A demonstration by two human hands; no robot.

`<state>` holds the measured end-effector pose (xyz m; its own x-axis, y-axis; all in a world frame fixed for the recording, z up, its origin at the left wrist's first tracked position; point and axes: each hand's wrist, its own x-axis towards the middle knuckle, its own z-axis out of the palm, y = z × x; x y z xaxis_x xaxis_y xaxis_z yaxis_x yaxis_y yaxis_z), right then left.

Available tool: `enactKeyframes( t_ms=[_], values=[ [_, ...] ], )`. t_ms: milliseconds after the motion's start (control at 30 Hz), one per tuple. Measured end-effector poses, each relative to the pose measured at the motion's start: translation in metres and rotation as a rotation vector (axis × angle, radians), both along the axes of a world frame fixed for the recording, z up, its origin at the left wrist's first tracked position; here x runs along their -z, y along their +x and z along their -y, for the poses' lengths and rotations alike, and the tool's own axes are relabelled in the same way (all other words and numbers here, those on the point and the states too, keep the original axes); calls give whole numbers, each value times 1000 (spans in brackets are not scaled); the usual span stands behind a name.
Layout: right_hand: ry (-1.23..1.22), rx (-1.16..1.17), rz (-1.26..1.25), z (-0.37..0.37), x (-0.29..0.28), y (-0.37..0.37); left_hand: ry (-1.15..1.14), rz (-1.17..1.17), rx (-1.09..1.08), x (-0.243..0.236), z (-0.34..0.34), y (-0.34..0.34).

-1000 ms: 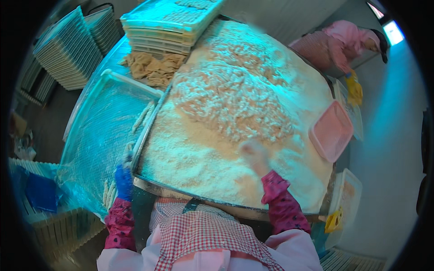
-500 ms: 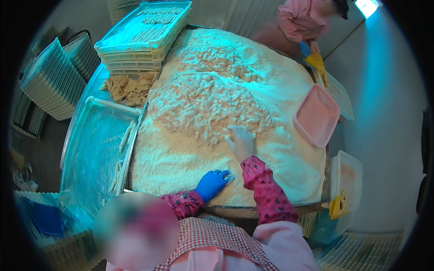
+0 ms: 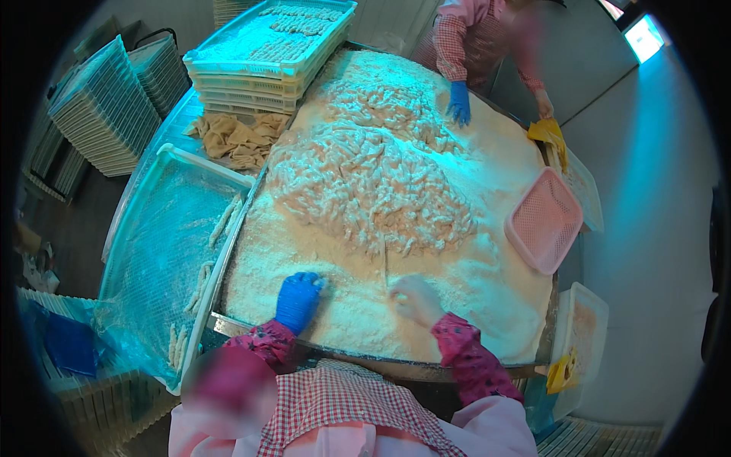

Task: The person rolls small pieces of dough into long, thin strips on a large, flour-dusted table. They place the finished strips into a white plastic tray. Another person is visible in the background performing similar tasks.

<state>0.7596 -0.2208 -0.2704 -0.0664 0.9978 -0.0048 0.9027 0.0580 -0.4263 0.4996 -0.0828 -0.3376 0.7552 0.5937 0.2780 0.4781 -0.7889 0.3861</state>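
My left hand [image 3: 298, 302], in a blue glove, rests low over the white flour [image 3: 346, 320] near the table's front edge. Its fingers look curled and pressed together; whatever may be under them is hidden. To its right, my right hand [image 3: 419, 302], pale with flour and slightly blurred, is closed at the near end of a thin floured strip [image 3: 384, 263]. That strip stretches from my fingertips back to the front of a large heap of floured strips [image 3: 365, 186]. The heap, pale and tangled, covers the middle of the table.
At left lies a mesh tray [image 3: 145, 251] with a few strips along its edge. Behind it are a crumpled tan cloth [image 3: 240, 141] and stacked trays [image 3: 251, 80]. A pink basket [image 3: 544, 221] sits at right. Across the table, a co-worker's blue-gloved hand [image 3: 459, 103] reaches over the flour.
My right hand has drawn back from the heap toward me, with a strip trailing from it. My left hand has moved left, its fingers curling. The co-worker's blue-gloved hand has moved over the table.
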Motion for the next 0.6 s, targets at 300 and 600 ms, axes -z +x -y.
enactKeyframes(
  t_ms=[300,600],
  values=[
    [145,718,-477,-12,29,-56,-334,23,164,12,20,58],
    [-5,160,-146,17,-11,-28,-180,210,193,-31,-19,3]
  ],
)
